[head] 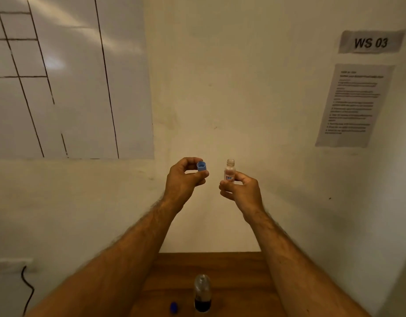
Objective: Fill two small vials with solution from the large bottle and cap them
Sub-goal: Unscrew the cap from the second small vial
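Note:
Both hands are raised in front of the wall, well above the table. My left hand [186, 177] pinches a small blue cap [201, 166] between thumb and fingers. My right hand [239, 191] holds a small clear vial [230, 170] upright by its lower part; its mouth is uncovered and it carries a small label. About a hand's width separates cap and vial. Down on the wooden table [238, 271] stands the large clear bottle [202, 292], uncapped, with dark liquid in its bottom part. A dark blue cap [173, 307] lies just to its left.
The wall is close behind the table. A whiteboard sheet with drawn lines [67, 76] hangs at the upper left. A "WS 03" sign [371, 42] and a printed sheet [353, 104] hang at the right. A black cable [28, 287] runs down at the lower left.

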